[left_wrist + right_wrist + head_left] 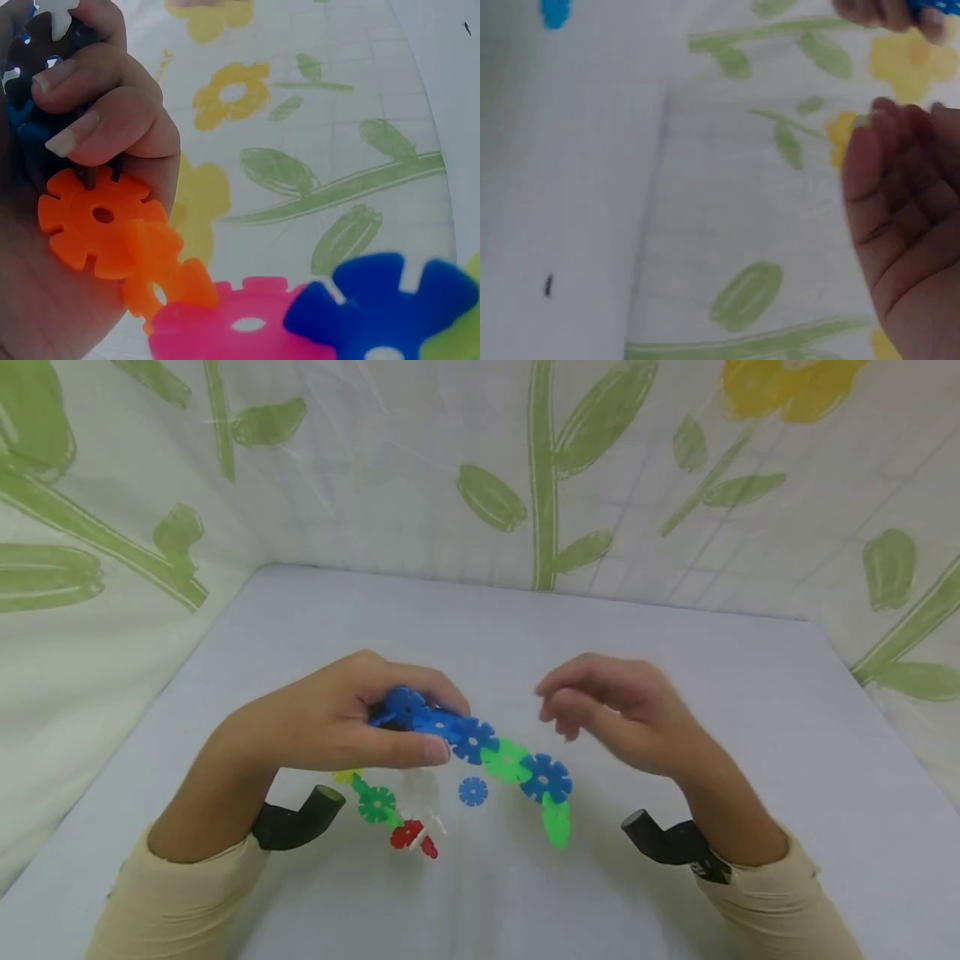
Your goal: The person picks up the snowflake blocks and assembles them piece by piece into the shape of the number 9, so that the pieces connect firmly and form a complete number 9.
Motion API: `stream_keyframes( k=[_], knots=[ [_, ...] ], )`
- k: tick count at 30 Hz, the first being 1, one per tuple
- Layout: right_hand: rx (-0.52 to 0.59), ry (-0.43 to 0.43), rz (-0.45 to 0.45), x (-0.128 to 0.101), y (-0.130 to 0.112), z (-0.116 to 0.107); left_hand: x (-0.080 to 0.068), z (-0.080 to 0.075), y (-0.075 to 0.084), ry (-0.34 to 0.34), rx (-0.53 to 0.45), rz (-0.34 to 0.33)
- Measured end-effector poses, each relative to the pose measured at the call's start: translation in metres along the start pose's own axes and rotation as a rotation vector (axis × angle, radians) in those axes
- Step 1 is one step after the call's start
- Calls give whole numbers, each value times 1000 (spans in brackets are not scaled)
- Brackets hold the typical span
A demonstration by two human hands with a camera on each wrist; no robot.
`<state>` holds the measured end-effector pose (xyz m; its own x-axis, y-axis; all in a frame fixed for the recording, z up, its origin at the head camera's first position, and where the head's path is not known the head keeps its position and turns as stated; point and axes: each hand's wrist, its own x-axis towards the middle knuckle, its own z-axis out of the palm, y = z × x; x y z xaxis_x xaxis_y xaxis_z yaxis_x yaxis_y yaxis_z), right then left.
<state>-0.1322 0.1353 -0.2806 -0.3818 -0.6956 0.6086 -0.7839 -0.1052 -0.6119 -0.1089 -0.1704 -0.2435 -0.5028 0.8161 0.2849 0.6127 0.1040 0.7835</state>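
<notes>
**Left hand holds a chain of plastic discs above a white bench**

The left hand (337, 727) grips one end of a chain (480, 747) of notched, flower-shaped plastic discs, its fingers and thumb curled round the blue end piece. The chain runs rightward and down from that grip: blue, blue, green, blue, then a bright green disc hanging lowest, all lifted off the bench (675, 693). The left wrist view shows more linked discs at the palm: an orange disc (94, 225), a pink disc (240, 322) and a blue disc (382, 300).

The right hand (615, 710) hovers just beside the chain's free end with loosely bent fingers and holds nothing; its picture is blurred.

A loose blue disc (473, 791) lies on the bench below the chain. Near it lies a small cluster (393, 814) of green, white and red discs.

To handle the chain well, the left grip should probably stay firm on the end piece while the other hand supports the drooping end, since a long chain could bend or come apart at a notch. Pressing any disc in calls for lining slot to slot.

The bench has open surface to the right and toward the back. Cloth walls (480, 468) printed with leaves close it in on three sides, and the left wall stands nearest the left arm.
</notes>
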Motion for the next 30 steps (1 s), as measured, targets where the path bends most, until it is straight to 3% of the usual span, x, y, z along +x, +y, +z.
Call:
stream_keyframes(
  k=[2,5,7,10,11,16,21,24,28,30],
  knots=[
    [-153,-117,180,0,14,16,-1,0,-1,0,-11,0],
    [-278,-361,399,-7,34,46,-1,-1,-1,11,1,7],
    [-363,-505,455,-16,52,66,-2,-2,-1,23,17,11],
    [-488,-616,446,-34,84,86,-2,-3,0,34,28,7],
    [-530,-623,425,-39,94,91,-2,-3,1,35,28,4],
    [-515,-578,421,-46,110,98,-2,-4,2,41,44,-3],
    [-437,-603,537,-23,75,90,-4,-6,-1,77,94,21],
    [-378,-597,616,-8,48,79,-5,-9,-3,150,159,19],
    [-287,-457,601,0,27,53,-8,-14,-2,289,242,-9],
    [-206,-323,512,2,18,36,-10,-17,-1,346,260,-21]
  ],
)
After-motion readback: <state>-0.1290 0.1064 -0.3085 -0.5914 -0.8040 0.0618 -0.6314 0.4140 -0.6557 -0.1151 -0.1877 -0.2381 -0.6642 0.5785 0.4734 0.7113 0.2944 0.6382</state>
